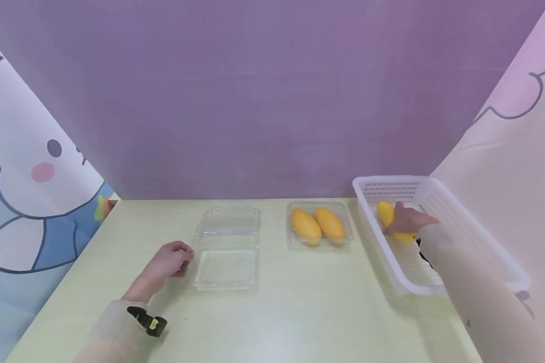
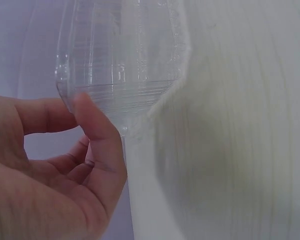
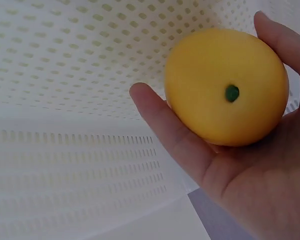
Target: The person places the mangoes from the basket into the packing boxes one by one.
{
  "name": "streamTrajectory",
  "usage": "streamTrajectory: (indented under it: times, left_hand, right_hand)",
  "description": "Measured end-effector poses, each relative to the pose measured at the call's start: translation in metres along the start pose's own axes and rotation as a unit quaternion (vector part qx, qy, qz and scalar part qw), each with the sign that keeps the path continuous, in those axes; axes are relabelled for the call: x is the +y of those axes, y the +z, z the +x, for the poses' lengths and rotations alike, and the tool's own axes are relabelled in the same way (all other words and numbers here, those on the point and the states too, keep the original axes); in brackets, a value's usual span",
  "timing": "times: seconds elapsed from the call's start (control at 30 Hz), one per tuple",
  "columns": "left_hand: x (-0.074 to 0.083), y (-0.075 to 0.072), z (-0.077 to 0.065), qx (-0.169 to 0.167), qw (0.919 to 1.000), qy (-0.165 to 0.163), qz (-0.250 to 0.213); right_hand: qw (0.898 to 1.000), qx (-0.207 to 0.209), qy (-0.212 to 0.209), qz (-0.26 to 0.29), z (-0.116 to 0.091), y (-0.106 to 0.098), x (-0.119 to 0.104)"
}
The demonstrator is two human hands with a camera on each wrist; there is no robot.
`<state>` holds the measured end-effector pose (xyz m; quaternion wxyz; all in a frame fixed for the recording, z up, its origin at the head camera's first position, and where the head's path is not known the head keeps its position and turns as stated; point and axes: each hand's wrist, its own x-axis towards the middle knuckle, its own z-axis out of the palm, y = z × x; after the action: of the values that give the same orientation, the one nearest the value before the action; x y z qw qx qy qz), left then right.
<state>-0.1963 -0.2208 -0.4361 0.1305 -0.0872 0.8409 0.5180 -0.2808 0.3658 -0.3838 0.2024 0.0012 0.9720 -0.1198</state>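
Note:
On the left of the table lies an open clear plastic clamshell box (image 1: 227,269), its lid folded back. My left hand (image 1: 168,262) is at its left edge; in the left wrist view the thumb (image 2: 92,117) and forefinger pinch the rim at a corner of the box (image 2: 125,60). My right hand (image 1: 409,222) reaches into a white plastic basket (image 1: 390,264) and grips a yellow mango (image 1: 385,213). In the right wrist view, thumb and fingers lie around this mango (image 3: 215,65), and its green stem spot faces the camera.
Right of the open box, a second clear box (image 1: 290,242) holds two yellow mangoes (image 1: 306,227) side by side. The basket's raised perforated walls stand at the table's right side. A purple panel (image 1: 254,126) closes off the back, with printed cartoon sheets left and right.

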Motion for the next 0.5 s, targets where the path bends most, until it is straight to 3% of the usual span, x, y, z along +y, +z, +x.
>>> streamTrajectory:
  times: [0.17, 0.3, 0.5]
  left_hand:
    - [0.002, 0.006, -0.001, -0.004, 1.0000, 0.004, -0.005]
    - [0.002, 0.009, -0.001, -0.002, 0.9999, 0.009, -0.008]
    - [0.002, 0.012, 0.002, -0.005, 0.9998, 0.015, -0.013]
  right_hand:
    - [1.000, -0.014, 0.001, 0.017, -0.007, -0.005, 0.000]
    - [0.997, -0.041, 0.018, 0.067, -0.015, -0.010, -0.001]
    - [0.993, -0.049, 0.016, 0.108, -0.020, -0.017, -0.006]
